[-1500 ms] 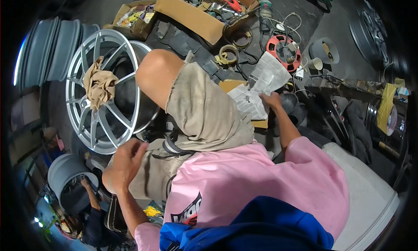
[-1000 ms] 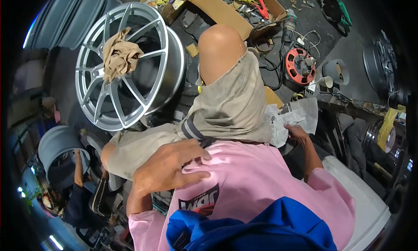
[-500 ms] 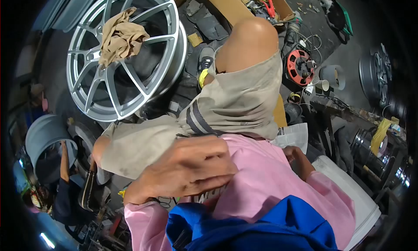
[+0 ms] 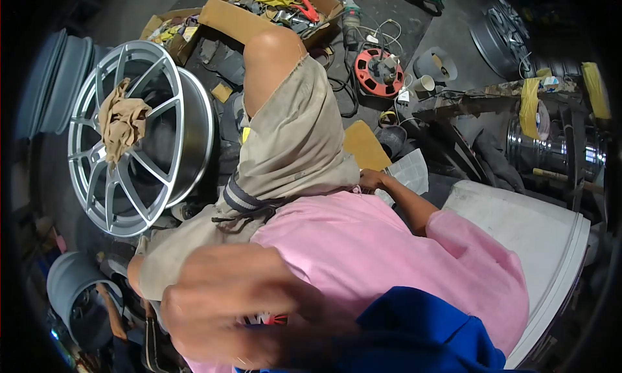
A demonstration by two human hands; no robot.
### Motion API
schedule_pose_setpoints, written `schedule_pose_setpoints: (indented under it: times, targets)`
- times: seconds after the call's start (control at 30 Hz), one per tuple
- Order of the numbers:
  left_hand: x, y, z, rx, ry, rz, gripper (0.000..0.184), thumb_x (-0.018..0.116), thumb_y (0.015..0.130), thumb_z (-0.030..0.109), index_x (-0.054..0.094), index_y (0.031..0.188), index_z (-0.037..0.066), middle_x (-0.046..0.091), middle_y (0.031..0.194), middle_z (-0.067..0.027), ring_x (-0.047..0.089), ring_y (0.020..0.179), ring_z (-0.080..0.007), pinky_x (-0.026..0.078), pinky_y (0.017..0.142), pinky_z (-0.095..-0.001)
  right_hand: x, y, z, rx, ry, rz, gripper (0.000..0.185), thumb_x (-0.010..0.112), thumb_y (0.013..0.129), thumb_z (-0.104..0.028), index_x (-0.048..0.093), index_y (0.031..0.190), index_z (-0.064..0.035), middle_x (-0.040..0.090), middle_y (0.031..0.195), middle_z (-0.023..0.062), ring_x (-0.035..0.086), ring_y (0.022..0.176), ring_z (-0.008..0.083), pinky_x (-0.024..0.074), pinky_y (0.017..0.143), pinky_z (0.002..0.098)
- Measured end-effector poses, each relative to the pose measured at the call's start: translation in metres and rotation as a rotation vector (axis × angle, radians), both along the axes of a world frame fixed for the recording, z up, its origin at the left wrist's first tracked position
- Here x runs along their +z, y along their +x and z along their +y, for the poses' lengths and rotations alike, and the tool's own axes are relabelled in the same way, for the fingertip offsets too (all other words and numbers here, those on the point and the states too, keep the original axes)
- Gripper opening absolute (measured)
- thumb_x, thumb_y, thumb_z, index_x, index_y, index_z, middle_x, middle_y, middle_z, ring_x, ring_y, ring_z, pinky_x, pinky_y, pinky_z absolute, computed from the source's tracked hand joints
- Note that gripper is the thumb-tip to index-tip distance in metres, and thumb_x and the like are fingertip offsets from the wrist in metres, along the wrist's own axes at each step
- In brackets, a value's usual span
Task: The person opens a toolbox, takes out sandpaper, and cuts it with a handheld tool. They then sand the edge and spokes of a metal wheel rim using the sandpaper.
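Two bare hands show. The left hand, blurred and close to the camera, is in front of the pink shirt; its finger spread is unclear. The right hand is beside the shorts, near the newspaper (whether it grips any, I cannot tell). A crumpled tan sheet lies on the silver wheel.

Left hand blurred, its fingers indistinct; right hand small, partly hidden.
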State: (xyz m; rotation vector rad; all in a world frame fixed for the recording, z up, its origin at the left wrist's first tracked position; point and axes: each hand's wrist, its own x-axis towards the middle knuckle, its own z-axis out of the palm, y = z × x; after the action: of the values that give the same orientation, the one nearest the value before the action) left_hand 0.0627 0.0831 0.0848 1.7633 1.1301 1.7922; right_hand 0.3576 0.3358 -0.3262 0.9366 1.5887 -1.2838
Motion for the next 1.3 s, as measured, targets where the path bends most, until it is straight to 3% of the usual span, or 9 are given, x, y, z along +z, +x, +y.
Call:
schedule_pose_setpoints:
  times: [0.13, 0.2, 0.3, 0.4, 0.57, 0.63, 0.77, 0.83, 1.3]
  targets:
    - [0.033, 0.008, 0.010, -0.136, -0.049, 0.201, 0.021, 0.081, 0.072, 0.006, 0.081, 0.092, 0.013, 0.072, 0.081, -0.0064, 0.058, 0.052, -0.0089, 0.039, 0.041, -0.0186, -0.034, 0.030, 0.002, 0.284, 0.173, 0.076, 0.047, 0.064, 0.084, -0.040, 0.075, 0.103, 0.0017, 0.075, 0.091, 0.0204, 0.073, 0.082, 0.0309, 0.0566, 0.074, 0.0413]
    - [0.033, 0.010, 0.008, -0.233, 0.003, 0.198, 0.016, 0.072, 0.094, 0.010, 0.078, 0.107, 0.002, 0.071, 0.091, -0.0122, 0.064, 0.071, -0.0280, 0.053, 0.063, -0.0332, -0.045, 0.033, 0.006, 0.265, 0.200, 0.051, 0.047, 0.064, 0.083, -0.040, 0.075, 0.101, 0.0020, 0.075, 0.092, 0.0225, 0.072, 0.083, 0.0334, 0.0558, 0.076, 0.0431]
    - [0.023, 0.032, 0.017, -0.080, 0.109, 0.180, 0.016, 0.077, 0.078, 0.005, 0.081, 0.090, 0.013, 0.072, 0.080, -0.0067, 0.056, 0.049, -0.0083, 0.036, 0.038, -0.0200, -0.081, 0.042, 0.016, 0.368, 0.253, 0.258, 0.045, 0.065, 0.078, -0.037, 0.075, 0.100, 0.0003, 0.072, 0.096, 0.0265, 0.072, 0.086, 0.0373, 0.0540, 0.078, 0.0461]
    - [0.020, 0.032, 0.028, -0.249, 0.041, 0.155, 0.009, 0.076, 0.084, 0.010, 0.081, 0.091, 0.009, 0.072, 0.081, -0.0074, 0.056, 0.049, -0.0088, 0.036, 0.037, -0.0218, -0.075, 0.027, 0.018, 0.368, 0.336, 0.298, 0.052, 0.064, 0.089, -0.053, 0.078, 0.100, -0.0041, 0.074, 0.096, 0.0228, 0.072, 0.089, 0.0375, 0.0543, 0.083, 0.0458]
    - [0.026, 0.041, 0.045, -0.314, -0.048, -0.076, 0.031, 0.068, 0.098, 0.027, 0.074, 0.090, -0.003, 0.069, 0.078, -0.0090, 0.065, 0.059, -0.0121, 0.045, 0.046, -0.0264, -0.042, -0.005, 0.016, 0.222, 0.306, 0.307, 0.045, 0.066, 0.088, -0.048, 0.078, 0.093, -0.0047, 0.074, 0.091, 0.0201, 0.071, 0.086, 0.0362, 0.0540, 0.079, 0.0452]
    - [0.051, 0.034, 0.043, -0.687, -0.550, -0.138, 0.031, 0.064, 0.102, 0.026, 0.074, 0.091, -0.001, 0.068, 0.077, -0.0086, 0.066, 0.060, -0.0151, 0.047, 0.049, -0.0278, -0.046, -0.011, 0.017, 0.217, 0.344, 0.362, 0.043, 0.066, 0.088, -0.047, 0.078, 0.093, -0.0055, 0.074, 0.091, 0.0199, 0.072, 0.087, 0.0359, 0.0542, 0.079, 0.0450]
    - [0.032, 0.036, 0.035, -0.615, -0.434, -0.264, 0.025, 0.068, 0.099, 0.023, 0.075, 0.090, 0.000, 0.068, 0.077, -0.0076, 0.063, 0.058, -0.0166, 0.044, 0.047, -0.0262, -0.027, -0.028, 0.014, 0.223, 0.456, 0.471, 0.037, 0.066, 0.086, -0.039, 0.077, 0.094, -0.0050, 0.074, 0.093, 0.0212, 0.072, 0.090, 0.0363, 0.0545, 0.082, 0.0456]
    - [0.030, 0.031, 0.040, -0.458, -0.224, -0.350, 0.018, 0.069, 0.095, 0.014, 0.074, 0.090, -0.003, 0.069, 0.081, -0.0095, 0.063, 0.061, -0.0172, 0.044, 0.049, -0.0270, -0.106, -0.011, 0.032, 0.352, 0.499, 0.602, 0.034, 0.066, 0.084, -0.033, 0.076, 0.095, -0.0028, 0.074, 0.093, 0.0232, 0.072, 0.090, 0.0371, 0.0542, 0.085, 0.0459]
    - [-0.012, -0.018, 0.020, -0.057, 0.118, -0.660, 0.015, 0.073, 0.092, 0.014, 0.076, 0.096, 0.000, 0.070, 0.084, -0.0107, 0.063, 0.064, -0.0177, 0.048, 0.056, -0.0290, -0.029, -0.050, 0.061, 0.368, 0.355, 0.235, 0.037, 0.066, 0.086, -0.032, 0.073, 0.102, 0.0000, 0.073, 0.096, 0.0220, 0.071, 0.086, 0.0356, 0.0538, 0.077, 0.0465]
